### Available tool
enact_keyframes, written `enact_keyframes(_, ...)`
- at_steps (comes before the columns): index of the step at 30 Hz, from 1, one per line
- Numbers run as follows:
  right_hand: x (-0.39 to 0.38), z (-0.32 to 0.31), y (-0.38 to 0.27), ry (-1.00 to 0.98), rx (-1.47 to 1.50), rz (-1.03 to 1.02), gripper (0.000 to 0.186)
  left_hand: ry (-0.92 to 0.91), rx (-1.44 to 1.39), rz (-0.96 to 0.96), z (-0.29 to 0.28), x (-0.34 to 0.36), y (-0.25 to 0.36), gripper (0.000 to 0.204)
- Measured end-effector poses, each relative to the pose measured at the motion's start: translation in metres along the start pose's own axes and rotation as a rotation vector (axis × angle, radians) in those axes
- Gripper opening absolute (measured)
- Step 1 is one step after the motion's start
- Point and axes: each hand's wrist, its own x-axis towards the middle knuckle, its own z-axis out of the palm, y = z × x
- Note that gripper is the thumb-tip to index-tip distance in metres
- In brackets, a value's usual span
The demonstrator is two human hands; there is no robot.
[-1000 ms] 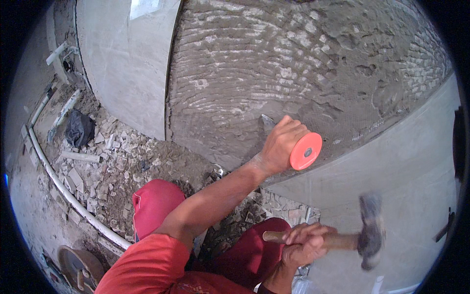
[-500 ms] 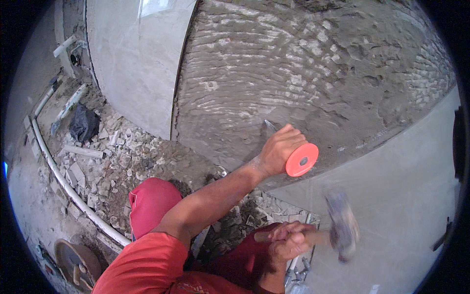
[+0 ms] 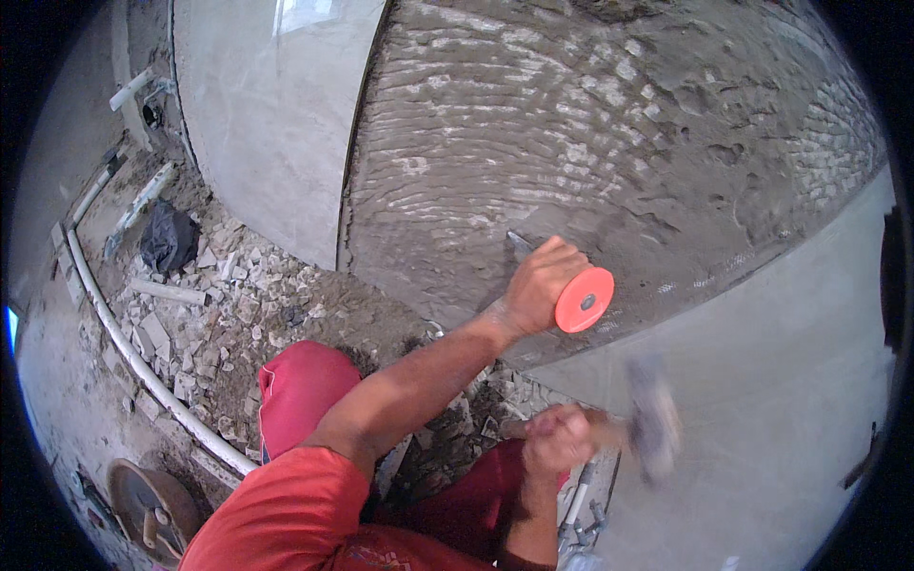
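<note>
My left hand [image 3: 539,291] is wrapped round a chisel [image 3: 584,300] with a round orange hand guard. Its metal tip meets the rough grey mortar surface [image 3: 495,124], which bears ridged, pale streaks. Lower and to the right, my right hand [image 3: 558,438] grips the wooden handle of a hammer [image 3: 653,419]. The hammer head is smeared by motion and hangs apart from the chisel, in front of a smooth grey tile [image 3: 762,381].
Another large grey tile [image 3: 271,124] borders the mortar at the left. Broken rubble [image 3: 238,285] covers the ground below it, beside a long white pipe [image 3: 133,357] and a black plastic bag [image 3: 169,238]. A round tub [image 3: 124,485] stands at the lower left.
My right hand has raised the hammer a little, up and leftward, closer to the chisel. The chisel has shifted only slightly in view, its tip still at the mortar.
</note>
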Motion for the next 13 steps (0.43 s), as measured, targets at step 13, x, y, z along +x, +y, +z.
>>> enact_keyframes(13, 0.001, -0.032, -0.069, -0.08, 0.675, 0.087, 0.052, -0.037, -0.021, 0.077, -0.006, 0.023, 0.016, 0.023)
